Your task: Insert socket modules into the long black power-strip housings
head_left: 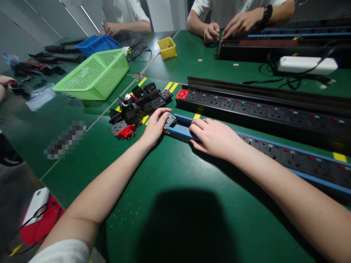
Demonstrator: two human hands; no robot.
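Note:
Between the thumb and fingers of my left hand is a black socket module, held at the open left end of a blue power strip housing. My right hand grips this housing across its width, fingers curled over the channel. To the right of that hand, a row of black socket modules sits in the housing. Just left of my left hand lies a pile of loose socket modules, mostly black, with a red socket module at its near edge.
A black power strip with a red end socket lies behind the blue one. A green basket, a blue bin and a yellow box stand farther back. Across the table, a co-worker's hands handle another strip.

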